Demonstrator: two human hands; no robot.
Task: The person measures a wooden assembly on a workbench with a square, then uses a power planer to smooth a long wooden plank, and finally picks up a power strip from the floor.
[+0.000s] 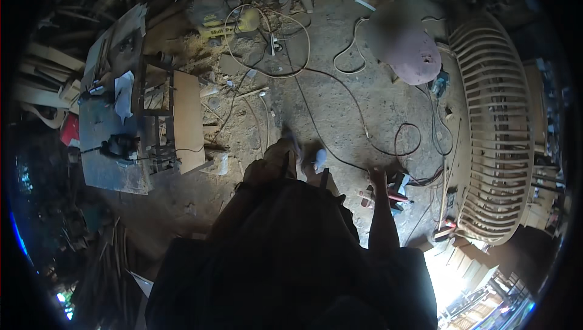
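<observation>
My right forearm reaches forward over the floor, and my right hand [378, 176] hangs beside a cluster of tools with red and teal parts [398, 196]. Its fingers are too small and dim to make out, and whether it touches the tools does not show clearly. On the other side, my left arm [226, 213] bends in toward my knees in shadow. Around there my left hand [258, 173] is hard to tell from my leg, with its fingers hidden. Between my legs and the cords, a pale grey shoe or foot [320, 159] rests on the floor.
A worn workbench [100, 169] at left carries a black power tool [121, 146] and white paper [124, 96]. At right stands a long curved slatted wooden frame [495, 129]. Cords [349, 96] loop over the dusty floor near a pink round-topped object [419, 63] and a teal tool [439, 85].
</observation>
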